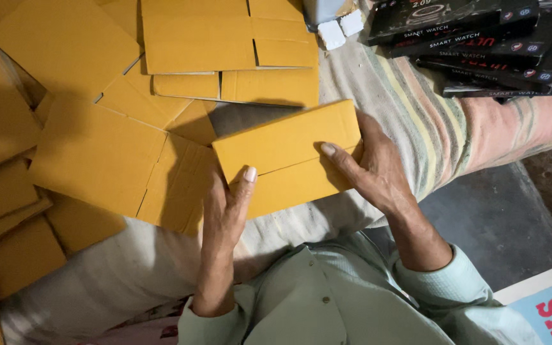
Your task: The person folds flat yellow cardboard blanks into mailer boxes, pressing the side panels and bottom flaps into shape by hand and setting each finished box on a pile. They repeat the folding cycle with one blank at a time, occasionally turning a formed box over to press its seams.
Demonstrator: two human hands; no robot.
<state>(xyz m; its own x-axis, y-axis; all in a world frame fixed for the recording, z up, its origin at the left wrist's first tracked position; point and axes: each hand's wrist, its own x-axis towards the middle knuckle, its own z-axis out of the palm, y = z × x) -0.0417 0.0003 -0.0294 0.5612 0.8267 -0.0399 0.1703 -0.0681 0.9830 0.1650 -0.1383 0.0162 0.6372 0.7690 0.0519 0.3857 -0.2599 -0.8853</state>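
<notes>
I hold a small yellow cardboard box [287, 148] between both hands, above a striped cloth. My left hand [225, 211] grips its lower left edge, thumb on the top face. My right hand [373, 167] holds the right end, thumb pressed on the box's front face. The box looks folded into shape, with one flap creased along its length.
Several flat yellow cardboard blanks [97, 153] lie spread over the left and top of the cloth-covered surface [410, 108]. A stack of black product boxes [480, 38] sits at the top right. Two small white blocks [340, 29] lie near the top middle. A dark floor [493, 217] shows at right.
</notes>
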